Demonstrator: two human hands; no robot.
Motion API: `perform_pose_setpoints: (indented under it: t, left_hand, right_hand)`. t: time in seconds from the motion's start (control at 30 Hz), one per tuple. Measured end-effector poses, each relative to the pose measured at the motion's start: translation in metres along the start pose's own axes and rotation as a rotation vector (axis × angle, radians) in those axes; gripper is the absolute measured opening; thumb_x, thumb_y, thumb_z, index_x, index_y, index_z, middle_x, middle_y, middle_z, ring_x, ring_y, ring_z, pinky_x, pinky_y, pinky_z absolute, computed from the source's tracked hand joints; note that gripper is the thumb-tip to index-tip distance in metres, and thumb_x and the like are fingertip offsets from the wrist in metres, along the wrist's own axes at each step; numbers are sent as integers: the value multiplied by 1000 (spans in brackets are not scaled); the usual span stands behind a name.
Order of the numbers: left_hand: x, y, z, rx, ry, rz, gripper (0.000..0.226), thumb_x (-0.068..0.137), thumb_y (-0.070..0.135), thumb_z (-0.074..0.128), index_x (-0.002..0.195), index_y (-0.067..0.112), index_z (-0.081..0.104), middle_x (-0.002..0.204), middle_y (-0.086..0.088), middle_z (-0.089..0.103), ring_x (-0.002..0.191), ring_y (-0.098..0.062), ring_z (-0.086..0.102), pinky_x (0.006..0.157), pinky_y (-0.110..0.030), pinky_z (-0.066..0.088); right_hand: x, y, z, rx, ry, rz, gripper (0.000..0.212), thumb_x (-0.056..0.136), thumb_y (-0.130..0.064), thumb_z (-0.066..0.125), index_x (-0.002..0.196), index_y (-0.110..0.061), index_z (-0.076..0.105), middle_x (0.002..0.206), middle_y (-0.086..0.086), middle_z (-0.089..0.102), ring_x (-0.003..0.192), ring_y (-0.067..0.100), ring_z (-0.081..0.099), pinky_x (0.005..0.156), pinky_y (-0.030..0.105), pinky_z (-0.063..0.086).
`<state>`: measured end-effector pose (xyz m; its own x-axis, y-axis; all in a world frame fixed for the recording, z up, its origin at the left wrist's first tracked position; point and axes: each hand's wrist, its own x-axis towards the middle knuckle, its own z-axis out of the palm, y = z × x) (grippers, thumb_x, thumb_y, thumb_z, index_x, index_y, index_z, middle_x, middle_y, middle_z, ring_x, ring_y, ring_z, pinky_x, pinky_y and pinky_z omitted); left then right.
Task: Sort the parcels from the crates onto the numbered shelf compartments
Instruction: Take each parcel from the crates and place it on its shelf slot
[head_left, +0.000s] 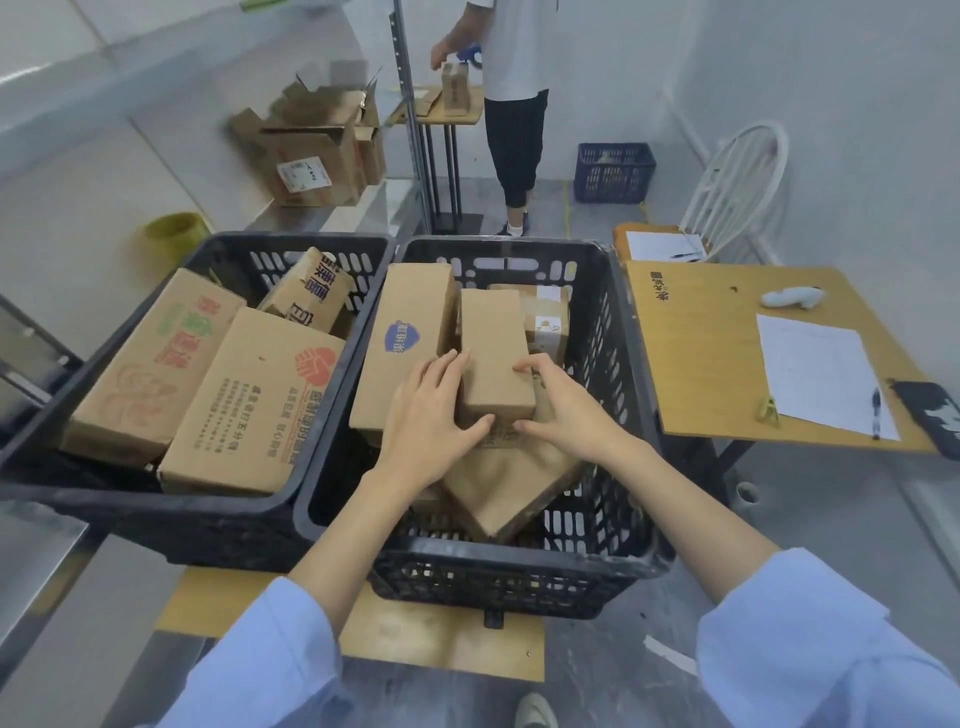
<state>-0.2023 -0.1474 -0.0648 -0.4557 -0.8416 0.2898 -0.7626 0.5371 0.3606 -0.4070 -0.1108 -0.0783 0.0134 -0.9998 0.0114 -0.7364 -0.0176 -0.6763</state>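
Observation:
Two black plastic crates stand side by side in front of me, the left crate (130, 512) and the right crate (613, 395). In the right one a small plain cardboard box (493, 353) lies on top of other parcels. My left hand (431, 415) presses its left side and my right hand (566, 410) its right side, thumbs at its near end. A longer box with a blue badge (405, 343) lies to its left, a brown paper parcel (509, 483) underneath. The left crate holds several printed cartons, the largest one (249, 405) nearest me.
A wooden desk (717, 364) with a paper sheet (821, 374) and a pen stands to the right. Another person (514, 104) stands at a small table behind, beside a metal post (410, 114). A blue basket (613, 171), a white chair (737, 187) and open cartons (311, 145) lie beyond.

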Motion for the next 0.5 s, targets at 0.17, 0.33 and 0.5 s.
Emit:
perform_pose_setpoints:
  t: [0.17,0.33,0.5]
  left_hand:
    - [-2,9,9,-14,21,17,77,83,48,68,148,19,37,148,4,44,139,-15,28,112,-35,27]
    - [-1,9,15,-105,88,-35,75,79,42,74,143,19,43,141,3,50,134,-14,32,109,-35,29]
    - [-2,10,15,-238,111,-84,75,79,38,76,143,23,42,140,5,50,131,-12,38,111,-37,32]
  right_hand:
    - [-1,5,0,98,14,10,67,82,-22,78,132,-29,35,143,-2,45,129,17,46,105,41,43]
    - [2,6,5,281,39,49,63,81,-22,81,126,-31,37,136,-8,46,129,18,44,103,32,40]
    - [-4,6,8,422,91,45,74,76,-16,85,132,-32,38,134,-16,42,127,7,44,97,15,37]
